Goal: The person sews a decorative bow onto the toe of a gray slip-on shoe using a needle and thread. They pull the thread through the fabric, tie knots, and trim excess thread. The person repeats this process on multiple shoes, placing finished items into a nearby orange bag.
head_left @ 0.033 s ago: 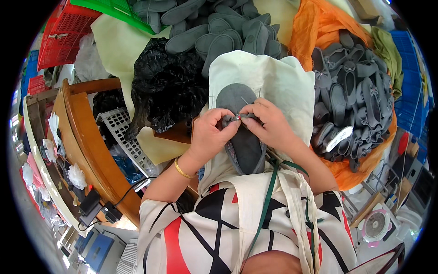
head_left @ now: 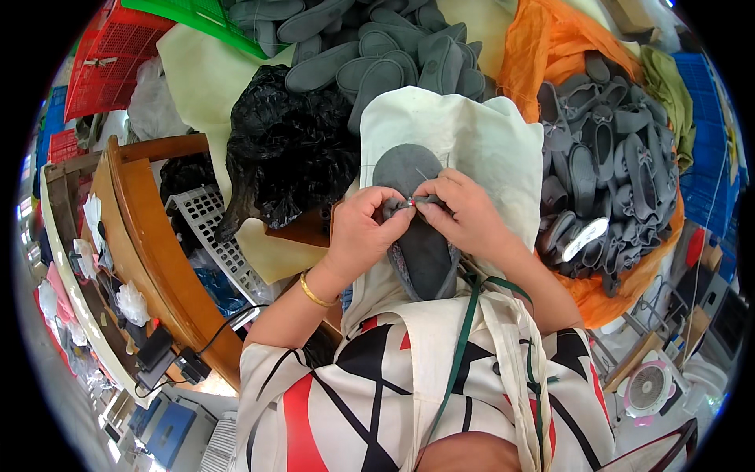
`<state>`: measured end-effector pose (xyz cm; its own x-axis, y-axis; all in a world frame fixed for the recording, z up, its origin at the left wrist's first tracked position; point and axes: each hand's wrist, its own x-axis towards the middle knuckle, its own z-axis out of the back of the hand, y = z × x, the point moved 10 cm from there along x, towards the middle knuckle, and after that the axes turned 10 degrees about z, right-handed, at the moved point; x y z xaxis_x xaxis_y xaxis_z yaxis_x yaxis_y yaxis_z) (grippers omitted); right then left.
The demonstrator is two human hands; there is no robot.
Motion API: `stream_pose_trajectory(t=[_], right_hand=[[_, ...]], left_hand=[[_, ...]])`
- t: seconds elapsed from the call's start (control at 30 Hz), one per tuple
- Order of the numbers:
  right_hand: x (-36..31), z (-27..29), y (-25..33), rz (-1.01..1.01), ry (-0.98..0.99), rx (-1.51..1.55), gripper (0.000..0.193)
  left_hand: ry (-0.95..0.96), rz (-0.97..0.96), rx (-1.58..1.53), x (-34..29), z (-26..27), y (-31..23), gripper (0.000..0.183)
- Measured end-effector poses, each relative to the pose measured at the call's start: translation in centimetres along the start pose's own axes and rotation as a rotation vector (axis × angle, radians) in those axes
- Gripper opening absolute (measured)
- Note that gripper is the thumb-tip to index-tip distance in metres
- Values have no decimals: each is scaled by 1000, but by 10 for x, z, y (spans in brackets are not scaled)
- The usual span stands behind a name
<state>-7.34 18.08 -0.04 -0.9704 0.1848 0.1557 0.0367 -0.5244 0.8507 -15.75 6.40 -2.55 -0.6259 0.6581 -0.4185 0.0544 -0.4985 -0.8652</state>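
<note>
A grey slipper [head_left: 423, 263] lies over the white cloth [head_left: 487, 130] on my lap, its rounded toe pointing away and its opening toward me. My left hand [head_left: 358, 228] pinches one side of a small grey bow [head_left: 391, 207] on top of the slipper. The bow's other side is pinched by my right hand [head_left: 460, 214], thumb and fingertips closed. Between the fingertips shows a tiny red and whitish spot [head_left: 411, 201], too small to name. A thin pale line, perhaps a needle or thread, sticks out beyond my right fingers.
Grey slippers [head_left: 377, 67] are heaped ahead, beside a black plastic bag [head_left: 287, 149]. To the right, an orange sack [head_left: 525, 43] holds many more with bows. On the left stand a wooden desk [head_left: 149, 236] and a white perforated basket [head_left: 216, 216]. A small fan [head_left: 649, 387] sits at lower right.
</note>
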Motion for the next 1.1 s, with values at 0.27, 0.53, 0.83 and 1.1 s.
stream_pose_trajectory(t=[0.27,0.53,0.83,1.1], right_hand=[[6,-2,-2,-31,47,-44,12],[-1,-6,-12,-112,86,87,15],[-13,0,4,-177,194,-59,27],[-8,65,3,-15,-283,-579,20]], left_hand=[[-67,-99,118,-8,4,-19,18],[-33,-28,39,-9,-3,-7,17],[192,165,-87,17,-4,5,15],[354,463,-321,20,-16,16,24]])
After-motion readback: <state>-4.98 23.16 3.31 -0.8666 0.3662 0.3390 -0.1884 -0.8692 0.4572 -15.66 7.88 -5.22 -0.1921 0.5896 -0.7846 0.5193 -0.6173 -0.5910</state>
